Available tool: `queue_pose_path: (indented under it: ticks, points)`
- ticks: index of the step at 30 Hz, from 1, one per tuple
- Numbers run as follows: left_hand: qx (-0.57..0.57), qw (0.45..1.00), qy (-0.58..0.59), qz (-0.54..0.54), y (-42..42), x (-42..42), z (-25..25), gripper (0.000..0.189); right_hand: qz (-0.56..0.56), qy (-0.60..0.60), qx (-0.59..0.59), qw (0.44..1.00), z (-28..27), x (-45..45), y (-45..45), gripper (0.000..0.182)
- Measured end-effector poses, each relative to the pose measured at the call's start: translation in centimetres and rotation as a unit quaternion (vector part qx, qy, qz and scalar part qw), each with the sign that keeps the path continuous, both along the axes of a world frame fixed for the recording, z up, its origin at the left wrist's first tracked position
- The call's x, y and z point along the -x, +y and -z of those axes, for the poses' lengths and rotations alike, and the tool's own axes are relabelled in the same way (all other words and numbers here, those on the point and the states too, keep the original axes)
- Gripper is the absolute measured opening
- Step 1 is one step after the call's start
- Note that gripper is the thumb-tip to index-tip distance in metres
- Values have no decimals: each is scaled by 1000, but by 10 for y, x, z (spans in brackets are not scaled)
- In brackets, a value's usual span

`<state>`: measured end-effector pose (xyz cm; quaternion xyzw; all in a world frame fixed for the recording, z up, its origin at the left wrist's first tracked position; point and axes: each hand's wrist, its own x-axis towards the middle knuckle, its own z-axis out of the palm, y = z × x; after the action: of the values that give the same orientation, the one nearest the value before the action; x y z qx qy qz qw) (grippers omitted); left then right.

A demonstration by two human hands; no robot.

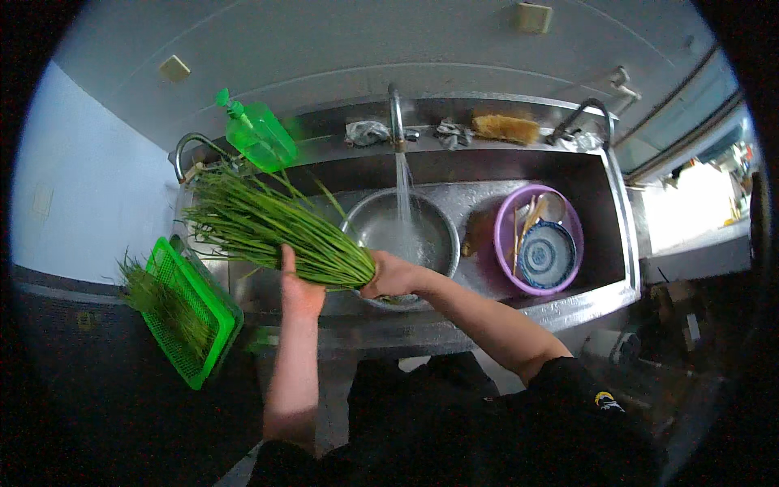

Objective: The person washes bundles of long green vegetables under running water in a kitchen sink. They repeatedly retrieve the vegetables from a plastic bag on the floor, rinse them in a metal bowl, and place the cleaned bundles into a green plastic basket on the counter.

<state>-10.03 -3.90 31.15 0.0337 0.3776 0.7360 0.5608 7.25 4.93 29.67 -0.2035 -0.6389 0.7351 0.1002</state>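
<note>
A large bunch of long green stalks, apparently garlic chives (pixel 286 225), lies across both my hands above the left part of a steel sink (pixel 481 213). My left hand (pixel 302 292) supports the bunch from below near its middle, thumb up along the near side. Around the cut end of the stalks, my right hand (pixel 392 275) is closed. Behind that hand, a round metal basin (pixel 450 243) sits in the sink. Water runs into it from the middle faucet (pixel 397 122). The leafy tips point to the left, towards a curved side faucet (pixel 195 143).
A green plastic basket (pixel 222 341) with more greens stands at lower left. On the right, a purple basin (pixel 500 255) holds a blue-patterned bowl (pixel 548 255) and utensils. A green bottle (pixel 258 131) and a tan scrubber (pixel 505 128) are on the back ledge.
</note>
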Motion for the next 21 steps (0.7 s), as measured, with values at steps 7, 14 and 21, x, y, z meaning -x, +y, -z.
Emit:
queue_pose_path:
  ticks: [7, 14, 21]
  points:
    - [173, 982, -15, 72, 64, -29, 209, 81, -27, -278, 68, 958, 154, -44, 71, 57]
    - [285, 954, 22, 88, 37, -37, 241, 87, -43, -267, 166, 948, 270, -78, 85, 72]
    - [373, 922, -36, 97, -10, -60, 222, 66, -50, -326, 277, 903, 166, -73, 123, 90]
